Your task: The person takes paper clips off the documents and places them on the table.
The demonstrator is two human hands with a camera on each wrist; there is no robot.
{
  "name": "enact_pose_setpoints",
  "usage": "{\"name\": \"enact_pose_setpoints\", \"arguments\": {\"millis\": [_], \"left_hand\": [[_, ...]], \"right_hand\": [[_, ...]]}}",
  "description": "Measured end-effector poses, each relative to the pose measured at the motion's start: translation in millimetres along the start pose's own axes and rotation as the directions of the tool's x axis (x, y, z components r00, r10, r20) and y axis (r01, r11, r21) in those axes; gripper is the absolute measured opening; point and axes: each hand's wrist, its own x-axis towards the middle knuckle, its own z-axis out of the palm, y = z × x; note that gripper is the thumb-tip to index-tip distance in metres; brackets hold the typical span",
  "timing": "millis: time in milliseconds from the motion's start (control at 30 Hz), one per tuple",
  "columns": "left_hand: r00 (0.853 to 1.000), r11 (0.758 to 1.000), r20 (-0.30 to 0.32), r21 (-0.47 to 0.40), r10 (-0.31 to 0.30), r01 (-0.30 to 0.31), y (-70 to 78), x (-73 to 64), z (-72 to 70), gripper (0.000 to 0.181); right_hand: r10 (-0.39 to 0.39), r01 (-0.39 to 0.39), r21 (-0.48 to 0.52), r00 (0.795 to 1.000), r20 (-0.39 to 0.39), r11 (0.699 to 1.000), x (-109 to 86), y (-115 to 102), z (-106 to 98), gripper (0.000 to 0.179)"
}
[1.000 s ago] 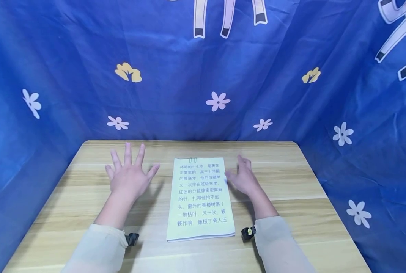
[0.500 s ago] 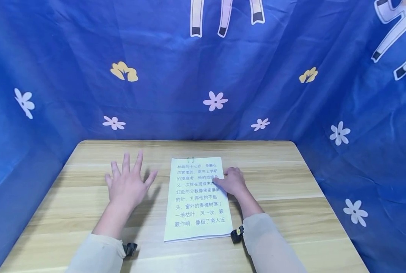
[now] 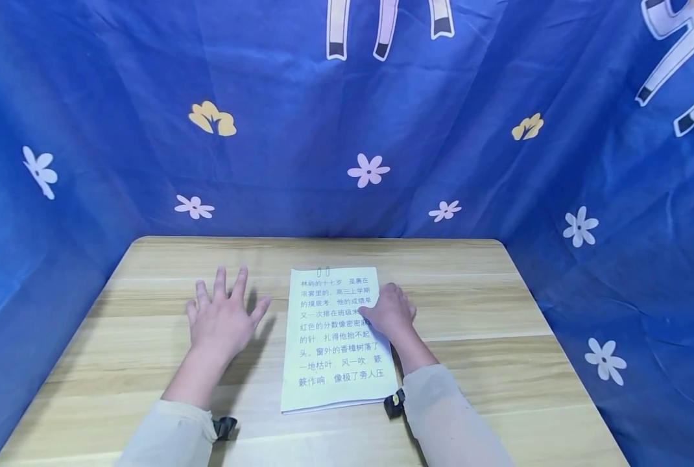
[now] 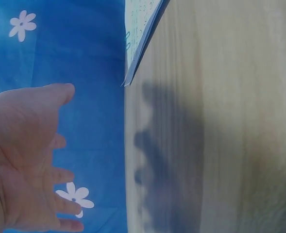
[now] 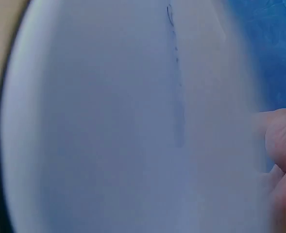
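right hand on the paper, left hand spread wide

the paper lay near the middle of the bench, between the two hands, printed with rows of dark characters. two clips sat at its far edge. the right hand pinched its right side, thumb over the printed face, the other fingers partly hidden past the edge. the left hand hung above the bench, apart from the paper, fingers fanned out, its shadow falling on the wood. pale sleeves covered both forearms. a blue curtain with white flowers stood behind.
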Motion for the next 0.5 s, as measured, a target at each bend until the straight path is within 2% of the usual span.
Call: {"name": "enact_pose_setpoints", "arguments": {"millis": [333,400,500], "left_hand": [[1.000,1.000,0.009,-0.019,-0.005,0.006,-1.0,-3.1,1.9,0.098],[1.000,1.000,0.012,-0.019,-0.005,0.005,-0.9,-3.8,2.3,0.096],[1.000,1.000,0.020,-0.020,-0.003,0.004,-1.3,-4.5,2.8,0.093]], "right_hand": [[0.015,-0.016,0.055,1.000,0.009,0.998,2.6,-1.3,1.4,0.071],[0.014,-0.015,0.082,1.000,0.006,0.997,3.6,-0.5,2.0,0.067],[0.011,-0.011,0.149,1.000,0.004,0.989,3.3,2.2,2.3,0.052]]}}
